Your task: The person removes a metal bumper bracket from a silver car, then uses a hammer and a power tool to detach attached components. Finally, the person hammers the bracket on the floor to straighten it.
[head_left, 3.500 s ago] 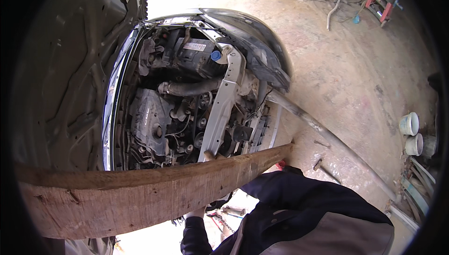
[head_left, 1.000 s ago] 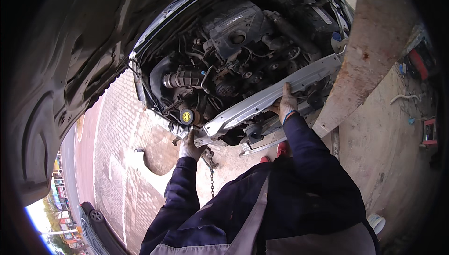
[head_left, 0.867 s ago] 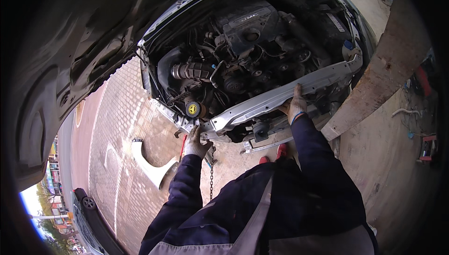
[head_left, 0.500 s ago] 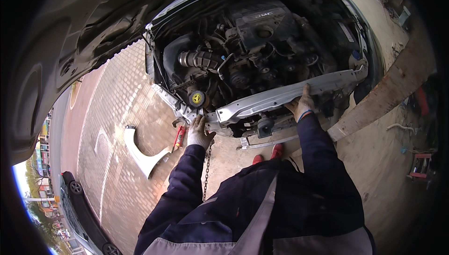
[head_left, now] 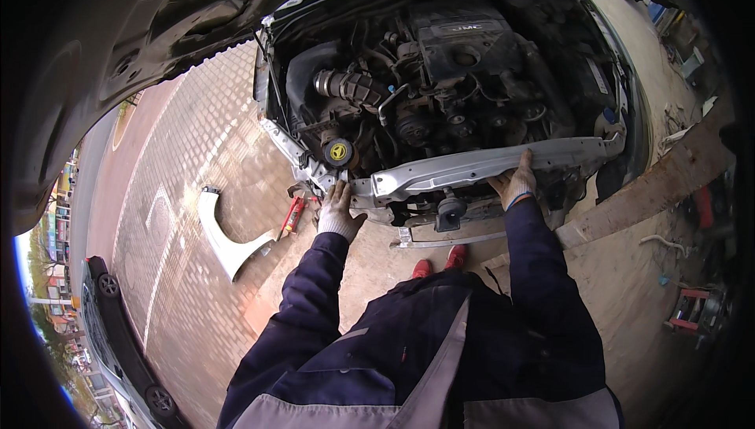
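A silver radiator support beam (head_left: 440,172) spans the front of the car's engine bay, below the dark engine (head_left: 464,44). My right hand (head_left: 516,184), gloved with bare fingertips, grips the beam right of its middle; one finger stretches up over its face, and part of the grip is hidden. At the beam's left end, my left hand (head_left: 338,215) in a white glove lies with fingers extended on the metal and thumb spread apart. A black reservoir cap with a yellow mark (head_left: 338,151) sits just above it. A black horn-shaped part (head_left: 451,213) hangs below the beam.
The raised hood (head_left: 71,91) looms at upper left. A white fender (head_left: 224,236) and a red jack-like tool (head_left: 292,215) lie on the ground at left. A rusty metal beam (head_left: 645,189) slants across the right. A dark car (head_left: 130,342) stands at far left.
My view has shifted slightly, so the engine bay sits further right. Both hands stay at the support beam. The chain beside my left forearm no longer shows.
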`<control>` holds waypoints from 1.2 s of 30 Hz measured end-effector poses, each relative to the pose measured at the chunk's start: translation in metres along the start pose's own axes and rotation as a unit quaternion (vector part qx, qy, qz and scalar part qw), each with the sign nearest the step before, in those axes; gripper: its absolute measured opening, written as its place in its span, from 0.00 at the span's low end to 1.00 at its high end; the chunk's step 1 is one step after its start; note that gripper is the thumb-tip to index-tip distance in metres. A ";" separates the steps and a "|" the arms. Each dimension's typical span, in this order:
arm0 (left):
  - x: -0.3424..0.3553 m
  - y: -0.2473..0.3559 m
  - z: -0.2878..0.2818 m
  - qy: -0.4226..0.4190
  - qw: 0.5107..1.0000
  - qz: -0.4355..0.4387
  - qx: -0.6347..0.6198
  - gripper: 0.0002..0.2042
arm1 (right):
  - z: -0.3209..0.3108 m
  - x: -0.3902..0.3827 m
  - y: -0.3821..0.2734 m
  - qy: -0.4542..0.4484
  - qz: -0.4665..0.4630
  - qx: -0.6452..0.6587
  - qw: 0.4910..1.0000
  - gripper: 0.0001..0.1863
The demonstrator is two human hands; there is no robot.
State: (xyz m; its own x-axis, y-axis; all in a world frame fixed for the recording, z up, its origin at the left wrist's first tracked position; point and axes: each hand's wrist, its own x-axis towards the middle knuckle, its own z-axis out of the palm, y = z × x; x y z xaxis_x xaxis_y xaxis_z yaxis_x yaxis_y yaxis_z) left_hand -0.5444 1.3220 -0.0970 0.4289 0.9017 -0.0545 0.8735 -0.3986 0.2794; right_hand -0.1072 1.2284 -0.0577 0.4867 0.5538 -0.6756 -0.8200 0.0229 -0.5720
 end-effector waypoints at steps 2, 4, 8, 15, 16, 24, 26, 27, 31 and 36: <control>0.000 -0.001 0.000 -0.007 1.000 0.000 0.004 0.47 | 0.001 -0.001 0.000 0.002 -0.011 0.007 1.000 0.52; 0.000 -0.001 0.001 -0.017 1.000 -0.004 0.011 0.47 | 0.002 -0.003 0.000 0.007 -0.011 0.006 1.000 0.53; 0.001 -0.003 0.003 -0.017 1.000 -0.002 -0.005 0.48 | 0.005 -0.005 -0.002 0.004 -0.001 -0.012 1.000 0.55; 0.001 -0.003 0.005 -0.013 1.000 -0.002 -0.008 0.50 | 0.004 -0.004 -0.001 0.004 -0.013 -0.017 1.000 0.54; 0.001 -0.003 0.004 -0.012 1.000 -0.001 -0.012 0.50 | 0.004 -0.004 -0.001 0.001 -0.007 -0.019 1.000 0.54; 0.003 -0.002 0.005 -0.017 1.000 -0.006 0.017 0.48 | 0.003 -0.003 -0.002 0.011 0.003 -0.008 1.000 0.53; 0.003 -0.003 0.007 -0.012 1.000 -0.003 0.015 0.48 | 0.003 -0.003 -0.002 0.014 0.000 -0.011 1.000 0.53; 0.003 -0.003 0.007 -0.008 1.000 0.000 0.015 0.48 | 0.003 -0.002 -0.002 0.014 0.000 -0.011 1.000 0.53; 0.003 -0.004 0.009 -0.004 1.000 -0.002 0.011 0.48 | 0.001 0.002 0.000 0.030 -0.009 -0.001 1.000 0.53; 0.003 -0.004 0.008 -0.005 1.000 0.001 0.015 0.49 | 0.000 0.003 0.000 0.015 -0.004 -0.011 1.000 0.54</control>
State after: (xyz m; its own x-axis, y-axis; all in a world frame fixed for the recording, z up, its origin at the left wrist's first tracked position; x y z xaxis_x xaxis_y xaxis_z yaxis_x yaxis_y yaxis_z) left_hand -0.5444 1.3244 -0.1062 0.4321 0.8996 -0.0634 0.8796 -0.4048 0.2498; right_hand -0.1057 1.2307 -0.0598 0.5022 0.5282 -0.6847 -0.8096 0.0090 -0.5869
